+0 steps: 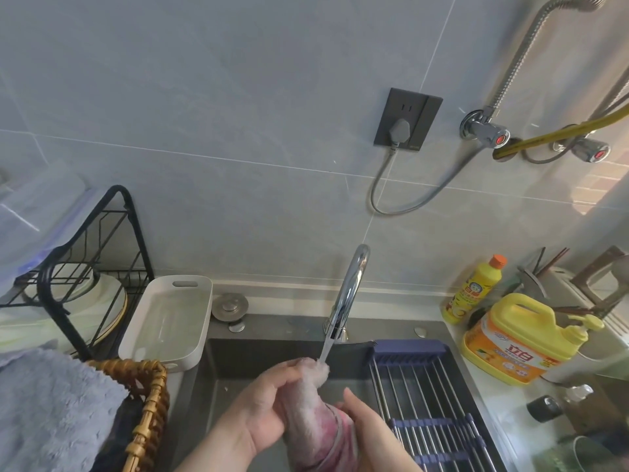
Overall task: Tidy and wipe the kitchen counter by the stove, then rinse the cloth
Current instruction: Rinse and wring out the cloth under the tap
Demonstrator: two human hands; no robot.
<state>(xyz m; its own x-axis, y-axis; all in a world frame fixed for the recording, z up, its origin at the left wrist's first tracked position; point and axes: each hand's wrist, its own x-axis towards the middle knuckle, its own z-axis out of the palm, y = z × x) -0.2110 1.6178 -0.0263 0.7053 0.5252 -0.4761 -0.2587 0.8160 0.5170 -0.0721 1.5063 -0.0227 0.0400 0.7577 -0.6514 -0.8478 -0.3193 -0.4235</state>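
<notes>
Over the dark sink (pixel 238 357) I see the pink cloth (pixel 318 417) bunched into a thick roll, its pale top end touching the thin water stream (pixel 326 350) that falls from the chrome faucet (pixel 350 287). The left hand (pixel 262 408) has its fingers curled round the upper part of the roll; the right hand (pixel 369 425) wraps the lower part from the other side, so both grip it. Just right of the hands a roll-up drying rack (pixel 429 386) with blue ends lies across the sink's right half, close beside the right hand. On the left rim sits a white tray (pixel 166 321), with a black wire dish rack (pixel 102 260) holding plates (pixel 110 301) behind it, and nearer me a wicker basket (pixel 151 400) with a grey-blue towel (pixel 51 410) draped over it. On the right counter stand a yellow detergent jug (pixel 520 338) and a yellow bottle (pixel 476 291) with an orange cap, both well apart from the cloth. On the wall above is a dark socket (pixel 406 119) with a plug in it.
</notes>
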